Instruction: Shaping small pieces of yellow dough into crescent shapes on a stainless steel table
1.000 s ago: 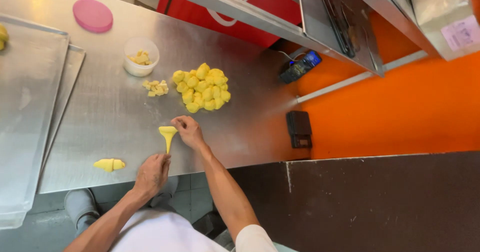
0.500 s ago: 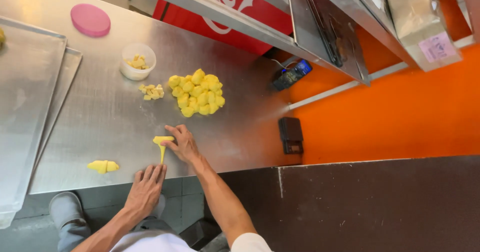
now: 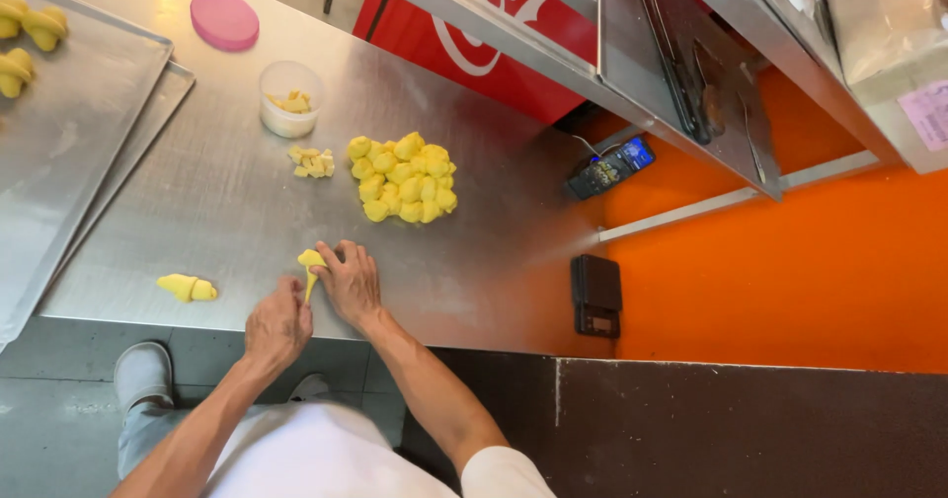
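Note:
A small yellow dough piece (image 3: 310,264), wide at the top and tapering to a thin tail, lies near the front edge of the steel table (image 3: 197,202). My right hand (image 3: 351,283) rests its fingertips on the wide end. My left hand (image 3: 279,325) pinches the thin tail just below it. To the left lies a finished rolled dough piece (image 3: 187,287). Beyond my hands sits a heap of yellow dough balls (image 3: 403,177).
A small plastic cup (image 3: 289,110) with bits of filling stands behind a little pile of filling (image 3: 312,161). A pink lid (image 3: 224,19) lies further back. Stacked metal trays (image 3: 69,153) at the left hold rolled pieces (image 3: 28,32). A phone (image 3: 610,167) and black scale (image 3: 595,294) sit at the right.
My left hand has come up from the table edge and taken the dough's thin tail. The right hand stays on the wide end. The camera view has shifted slightly.

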